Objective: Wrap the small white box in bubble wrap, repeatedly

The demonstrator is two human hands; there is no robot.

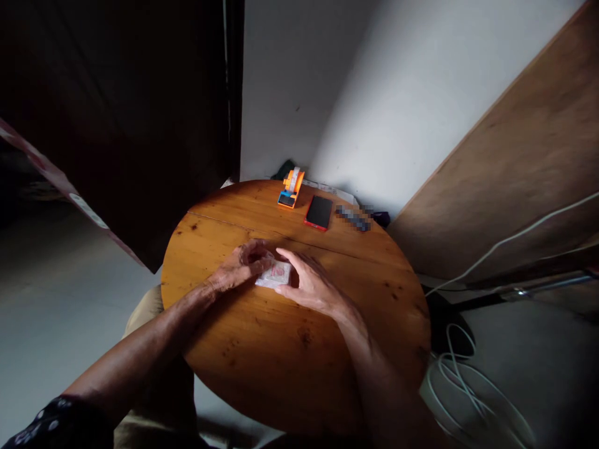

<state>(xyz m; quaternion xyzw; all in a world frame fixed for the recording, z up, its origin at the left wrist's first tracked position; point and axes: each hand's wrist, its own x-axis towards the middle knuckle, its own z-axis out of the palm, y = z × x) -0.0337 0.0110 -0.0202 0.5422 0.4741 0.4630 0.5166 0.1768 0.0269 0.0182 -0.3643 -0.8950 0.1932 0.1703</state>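
Note:
A small white packet with red print, in what looks like clear plastic wrap, lies on the round wooden table. My left hand is curled at the packet's left end, its thumb and fingers closed on the plastic there. Around the right end sits my right hand, its thumb and fingers spread apart. One of its digits reaches the packet's near right corner, while another is held off beyond the far side. The undersides of both hands are hidden.
Toward the back of the table stand an orange tape dispenser, a phone with a red edge and a dark blurred-out object. A white wall rises behind. Loops of white cable lie on the floor at right.

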